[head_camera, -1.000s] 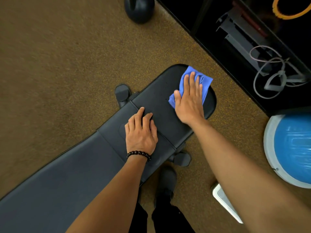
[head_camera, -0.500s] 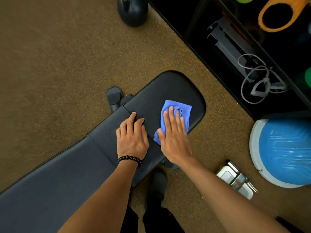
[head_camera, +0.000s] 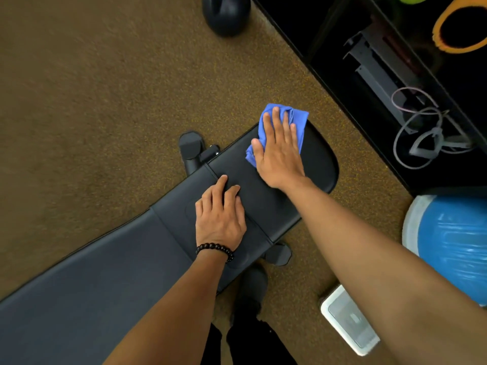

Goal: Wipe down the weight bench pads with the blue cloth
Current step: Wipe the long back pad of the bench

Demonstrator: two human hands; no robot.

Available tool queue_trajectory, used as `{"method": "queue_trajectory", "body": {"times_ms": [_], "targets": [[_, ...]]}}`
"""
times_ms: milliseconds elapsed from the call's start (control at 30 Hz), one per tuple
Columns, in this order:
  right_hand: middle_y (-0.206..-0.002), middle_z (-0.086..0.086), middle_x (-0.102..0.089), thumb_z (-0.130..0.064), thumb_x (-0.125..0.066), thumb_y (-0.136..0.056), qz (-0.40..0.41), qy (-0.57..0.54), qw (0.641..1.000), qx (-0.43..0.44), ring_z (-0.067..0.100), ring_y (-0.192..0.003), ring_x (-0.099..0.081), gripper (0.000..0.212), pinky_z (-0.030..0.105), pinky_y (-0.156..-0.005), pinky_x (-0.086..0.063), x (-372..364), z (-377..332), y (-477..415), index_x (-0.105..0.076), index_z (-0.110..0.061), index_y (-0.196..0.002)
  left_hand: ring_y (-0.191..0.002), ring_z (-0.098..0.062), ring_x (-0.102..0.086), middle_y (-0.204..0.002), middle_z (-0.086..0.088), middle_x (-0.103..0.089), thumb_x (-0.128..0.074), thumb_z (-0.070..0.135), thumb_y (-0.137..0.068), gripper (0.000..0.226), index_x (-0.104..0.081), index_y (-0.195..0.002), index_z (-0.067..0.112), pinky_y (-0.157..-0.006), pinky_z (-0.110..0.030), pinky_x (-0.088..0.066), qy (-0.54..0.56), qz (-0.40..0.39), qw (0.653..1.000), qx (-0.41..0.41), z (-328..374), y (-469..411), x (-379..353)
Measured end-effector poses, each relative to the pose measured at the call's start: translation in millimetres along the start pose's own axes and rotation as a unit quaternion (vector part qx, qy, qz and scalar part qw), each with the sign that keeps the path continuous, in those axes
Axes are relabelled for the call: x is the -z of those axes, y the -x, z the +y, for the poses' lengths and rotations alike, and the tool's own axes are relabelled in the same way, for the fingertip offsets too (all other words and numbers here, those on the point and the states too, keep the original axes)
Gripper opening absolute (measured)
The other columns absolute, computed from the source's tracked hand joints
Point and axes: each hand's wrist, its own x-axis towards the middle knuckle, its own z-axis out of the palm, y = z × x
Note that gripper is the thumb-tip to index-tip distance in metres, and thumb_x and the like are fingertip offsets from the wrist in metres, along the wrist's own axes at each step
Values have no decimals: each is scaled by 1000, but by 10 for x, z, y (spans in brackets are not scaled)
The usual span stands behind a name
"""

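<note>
Right hand (head_camera: pixel 279 154) flat, fingers spread, pressing the blue cloth (head_camera: pixel 286 119) onto the far edge of the seat pad (head_camera: pixel 319 159), centre-right of frame; cloth bunched under palm, its top corner hanging past the pad edge over the floor (head_camera: pixel 105 101). Not a pinch grip, just palm pressure. Left hand (head_camera: pixel 220 217) open, flat, holding nothing, braced near the seam to the back pad (head_camera: pixel 92 280), which runs to lower left. Cloth looks thin, soft, light, so likely to wad; best held spread under a flat palm. Pad vinyl smooth, probably slick. Kettlebell (head_camera: pixel 226 14) top centre, balance ball (head_camera: pixel 453 246) right edge.
</note>
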Motion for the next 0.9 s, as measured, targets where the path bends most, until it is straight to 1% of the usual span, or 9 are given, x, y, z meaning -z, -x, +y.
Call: {"method": "queue_trajectory", "body": {"times_ms": [133,167,267,367,533,700,800,900], "targets": [[-171,14,5,-45,-16,-107,11,-7,1000,-3,29,-157,7,68,50,-127,-4,-12,-34,80,-2,-8,-163,-123,-29,-52,-151,-6,-50,-49,31,-106,30,-63,-129,20,-98,-42,-42,3,-4,1000,-1,-1,2,-7],[-170,14,6,-44,-18,-108,7,-4,1000,9,30,-157,8,68,50,-126,-5,-22,-49,184,-2,-7,-163,-124,-29,-51,-151,-6,-50,-48,31,-106,30,-62,-130,19,-98,-42,-41,2,-8,1000,-3,-8,8,-8],[-171,12,8,-42,-26,-110,-11,8,996,94,30,-157,9,68,50,-126,-7,-77,-84,693,-1,-8,-163,-125,-29,-49,-152,-7,-49,-48,30,-106,31,-61,-131,18,-98,-42,-40,8,-19,1000,-1,-18,-1,-8],[-171,10,10,-44,-29,-110,-30,20,992,124,27,-157,9,69,49,-126,-10,-186,-64,1039,0,-11,-163,-126,-29,-48,-152,-7,-49,-48,30,-105,31,-61,-130,19,-99,-42,-39,13,-25,1000,3,-17,2,-19],[-171,12,7,-48,-26,-109,-25,55,985,164,28,-158,6,71,49,-126,-13,-185,-57,709,-2,-10,-163,-125,-29,-48,-152,-7,-49,-49,28,-103,32,-60,-132,19,-98,-42,-39,14,-20,1000,-3,-35,4,-29],[-171,8,1,-45,-27,-109,-9,64,978,201,26,-158,3,67,47,-127,-11,-118,-131,259,-7,-13,-164,-125,-26,-50,-151,-4,-51,-51,30,-103,41,-57,-141,16,-100,-40,-40,18,-6,1000,7,-16,-13,-27],[-172,6,-4,-44,-24,-108,-7,77,979,189,23,-158,0,63,46,-127,-10,-62,-136,73,-12,-16,-164,-122,-25,-53,-148,-4,-54,-54,30,-102,37,-61,-135,15,-98,-39,-42,38,16,999,14,-13,-14,-37],[-170,5,-15,-44,-23,-107,-6,67,984,162,24,-158,-7,61,46,-127,-7,-43,-230,5,-26,-17,-161,-118,-26,-56,-145,-5,-56,-56,30,-101,28,-66,-122,16,-96,-39,-44,39,32,999,7,-18,-12,-49]]}}
